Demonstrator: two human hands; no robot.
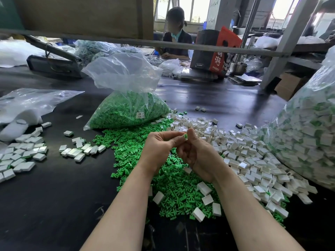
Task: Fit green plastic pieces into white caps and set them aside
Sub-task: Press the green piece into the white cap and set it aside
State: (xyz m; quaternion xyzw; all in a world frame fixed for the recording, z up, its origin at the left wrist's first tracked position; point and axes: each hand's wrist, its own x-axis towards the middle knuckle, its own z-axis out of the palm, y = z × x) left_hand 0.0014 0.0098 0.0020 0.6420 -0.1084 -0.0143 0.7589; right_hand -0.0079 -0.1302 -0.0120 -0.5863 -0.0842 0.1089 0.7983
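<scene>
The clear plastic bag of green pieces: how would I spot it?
Start at the dark worktable and look past the two hands, behind the loose green heap. The clear plastic bag of green pieces stands there, open-topped with a small paper label. The bigger bag at far right holds mostly white caps instead.

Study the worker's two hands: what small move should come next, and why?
Probably press the green piece fully into its white cap. The left hand and right hand meet above the loose green pile, pinching it between fingertips with green showing, so it seems not yet seated.
</scene>
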